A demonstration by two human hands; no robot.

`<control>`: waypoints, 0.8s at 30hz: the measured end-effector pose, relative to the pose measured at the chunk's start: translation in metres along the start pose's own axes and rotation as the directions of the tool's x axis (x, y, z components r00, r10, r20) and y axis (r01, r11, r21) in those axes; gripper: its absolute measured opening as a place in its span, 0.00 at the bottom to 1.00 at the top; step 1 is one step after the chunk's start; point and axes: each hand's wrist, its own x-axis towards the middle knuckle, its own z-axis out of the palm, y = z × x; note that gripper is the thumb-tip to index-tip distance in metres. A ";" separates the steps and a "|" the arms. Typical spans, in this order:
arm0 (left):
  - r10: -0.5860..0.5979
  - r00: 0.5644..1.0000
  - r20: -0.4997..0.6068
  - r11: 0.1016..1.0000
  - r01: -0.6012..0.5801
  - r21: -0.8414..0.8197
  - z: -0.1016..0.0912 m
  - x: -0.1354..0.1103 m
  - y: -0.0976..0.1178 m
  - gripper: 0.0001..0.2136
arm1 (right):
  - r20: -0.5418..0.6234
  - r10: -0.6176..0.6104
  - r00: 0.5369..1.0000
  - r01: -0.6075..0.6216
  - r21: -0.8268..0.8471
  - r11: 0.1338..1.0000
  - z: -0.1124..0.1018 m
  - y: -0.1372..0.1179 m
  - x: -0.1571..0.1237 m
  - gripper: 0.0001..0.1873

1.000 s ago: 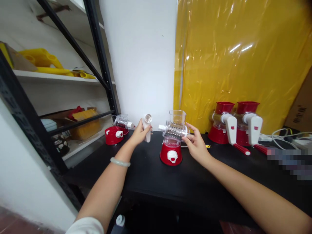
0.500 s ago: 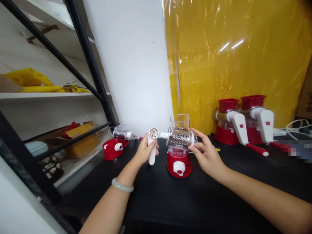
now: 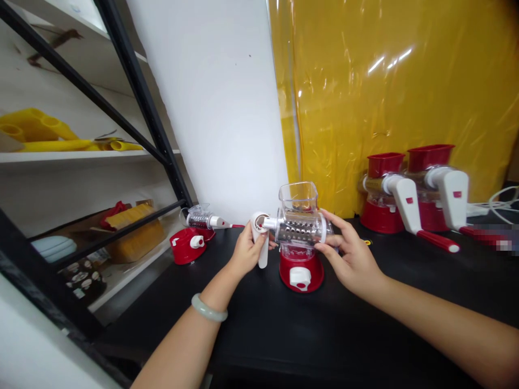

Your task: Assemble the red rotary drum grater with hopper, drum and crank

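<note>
A rotary drum grater with a red base (image 3: pixel 301 270) and a clear hopper (image 3: pixel 299 195) stands on the black table. Its perforated metal drum (image 3: pixel 300 227) lies sideways in the clear housing, with a white shaft (image 3: pixel 270 222) jutting out to the left. My left hand (image 3: pixel 248 249) is closed on a white crank handle (image 3: pixel 263 254), whose round socket is at the shaft's tip; whether the two are joined I cannot tell. My right hand (image 3: pixel 348 248) has its thumb and fingers around the white rim at the drum's right end.
Two assembled red graters (image 3: pixel 383 216) with white cranks stand at the right, before a yellow plastic sheet (image 3: pixel 344 108). Another grater (image 3: pixel 188 246) sits at the back left. A black-framed shelf (image 3: pixel 158 129) borders the left side. White cables (image 3: pixel 497 205) lie at far right.
My left hand has brought the crank handle right, up to the white shaft. My right hand stays at the drum's right end. The view has shifted slightly.
</note>
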 end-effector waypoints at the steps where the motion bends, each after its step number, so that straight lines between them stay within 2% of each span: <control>1: 0.006 1.000 -0.001 1.000 -0.006 0.010 0.000 0.000 0.000 0.20 | -0.002 -0.002 1.000 0.002 -0.007 1.000 0.000 0.000 0.000 0.31; 9: 0.063 0.998 -0.006 0.994 -0.062 0.089 -0.001 -0.001 0.001 0.18 | -0.011 -0.013 1.000 0.013 -0.013 1.000 0.000 0.000 0.001 0.31; 24: 0.038 0.999 -0.039 0.989 -0.032 0.142 -0.001 -0.003 0.001 0.16 | -0.008 0.001 1.000 -0.001 -0.057 0.998 -0.002 -0.003 0.001 0.31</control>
